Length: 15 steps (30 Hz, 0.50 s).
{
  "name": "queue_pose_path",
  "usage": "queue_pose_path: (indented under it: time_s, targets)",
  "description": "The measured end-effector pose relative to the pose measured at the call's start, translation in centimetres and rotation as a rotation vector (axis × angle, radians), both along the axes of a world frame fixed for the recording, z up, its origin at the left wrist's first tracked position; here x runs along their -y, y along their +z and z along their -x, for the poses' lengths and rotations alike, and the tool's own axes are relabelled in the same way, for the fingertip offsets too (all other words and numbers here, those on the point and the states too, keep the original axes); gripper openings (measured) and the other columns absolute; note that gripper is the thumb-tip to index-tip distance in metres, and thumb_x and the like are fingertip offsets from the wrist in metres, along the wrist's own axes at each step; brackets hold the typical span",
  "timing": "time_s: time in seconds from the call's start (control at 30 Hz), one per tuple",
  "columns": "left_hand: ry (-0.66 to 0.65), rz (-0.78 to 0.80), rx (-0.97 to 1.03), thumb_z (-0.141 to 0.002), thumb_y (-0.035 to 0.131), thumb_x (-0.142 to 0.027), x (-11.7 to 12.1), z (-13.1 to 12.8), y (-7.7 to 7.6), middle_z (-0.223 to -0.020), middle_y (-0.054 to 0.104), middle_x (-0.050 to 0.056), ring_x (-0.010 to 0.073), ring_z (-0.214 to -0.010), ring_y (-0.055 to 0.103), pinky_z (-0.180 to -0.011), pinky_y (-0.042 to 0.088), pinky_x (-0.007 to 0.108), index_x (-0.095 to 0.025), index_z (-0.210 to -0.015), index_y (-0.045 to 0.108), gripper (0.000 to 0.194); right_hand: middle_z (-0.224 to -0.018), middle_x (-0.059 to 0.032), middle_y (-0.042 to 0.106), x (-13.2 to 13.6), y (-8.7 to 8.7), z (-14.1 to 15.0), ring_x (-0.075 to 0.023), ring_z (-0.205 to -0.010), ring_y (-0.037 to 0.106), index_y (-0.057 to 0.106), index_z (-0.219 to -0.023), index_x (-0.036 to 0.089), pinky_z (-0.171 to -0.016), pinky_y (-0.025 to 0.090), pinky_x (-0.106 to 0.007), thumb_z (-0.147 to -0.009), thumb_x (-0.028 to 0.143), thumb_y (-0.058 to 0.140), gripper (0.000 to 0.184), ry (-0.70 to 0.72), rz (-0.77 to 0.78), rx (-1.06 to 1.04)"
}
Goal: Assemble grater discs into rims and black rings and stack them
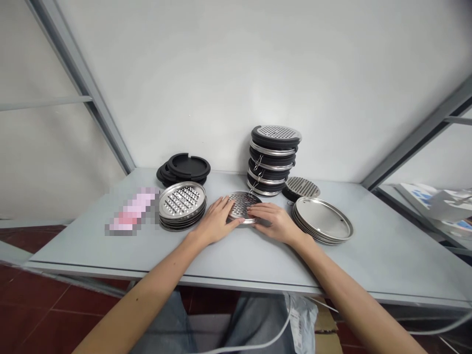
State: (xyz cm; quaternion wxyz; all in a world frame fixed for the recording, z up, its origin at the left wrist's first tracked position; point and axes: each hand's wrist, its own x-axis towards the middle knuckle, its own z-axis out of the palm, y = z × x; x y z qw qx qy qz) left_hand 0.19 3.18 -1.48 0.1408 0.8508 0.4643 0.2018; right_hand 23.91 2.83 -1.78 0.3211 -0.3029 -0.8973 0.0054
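Observation:
A round metal grater disc [241,204] lies in front of me, its perforated face up. My left hand [218,219] holds its left rim, fingers along the edge and thumb at the front. On the right side, my right hand [271,220] has its fingers over the rim, with the thumb low at the front edge. Left of my hands stands a stack of round grater plates [182,201] with raised teeth. To the right is a stack of shiny round metal plates [326,221]. The underside of the disc between my hands is hidden.
Behind the disc rises a tall stack of black-rimmed graters [275,160] with wire clips. A slotted round grater [302,188] lies beside it. Black plastic rings [188,167] are piled back left, near a blurred pink item [134,211]. Everything rests on a grey table [236,265] against a wall.

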Motion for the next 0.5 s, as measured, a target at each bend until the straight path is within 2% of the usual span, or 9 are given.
queue_pose_path:
  time_s: [0.2,0.37,0.43,0.5]
  targets:
    - [-0.03,-0.004,-0.015,-0.093,0.038,-0.058,-0.04,0.25,-0.31,-0.153,0.027,0.015,0.0308,-0.143,0.019,-0.115,0.023,0.047,-0.015,-0.143,0.035,0.066,-0.113,-0.0084,0.07,0.37,0.07,0.28,-0.0236,-0.104,0.066,0.067,-0.111,0.022,-0.092,0.054,-0.041,-0.079,0.02,0.063,0.032,-0.005,-0.024,0.006]
    - [-0.049,0.062,-0.034,-0.091,0.042,-0.058,-0.02,0.43,-0.48,-0.156,0.018,0.012,0.0302,-0.145,0.011,-0.116,0.019,0.045,-0.017,-0.146,0.03,0.069,-0.109,-0.0091,0.071,0.89,0.54,0.56,-0.0228,-0.102,0.067,0.068,-0.107,0.02,-0.094,0.052,-0.038,-0.08,0.026,0.063,0.028,0.045,0.101,0.032]
    - [-0.039,0.071,-0.015,-0.093,0.039,-0.057,0.01,0.39,-0.44,-0.157,0.016,0.012,0.0286,-0.145,0.011,-0.117,0.018,0.043,-0.017,-0.146,0.029,0.067,-0.103,-0.0077,0.073,0.91,0.53,0.57,-0.0208,-0.097,0.068,0.069,-0.103,0.02,-0.09,0.053,-0.036,-0.085,0.025,0.057,0.021,0.017,0.141,-0.013]
    - [-0.009,0.071,-0.003,-0.095,0.036,-0.054,0.04,0.3,-0.34,-0.157,0.014,0.014,0.0273,-0.145,0.011,-0.117,0.017,0.042,-0.015,-0.146,0.03,0.064,-0.097,-0.0072,0.073,0.73,0.34,0.5,-0.0199,-0.092,0.068,0.069,-0.099,0.02,-0.086,0.055,-0.035,-0.089,0.025,0.053,0.02,-0.075,0.149,-0.092]
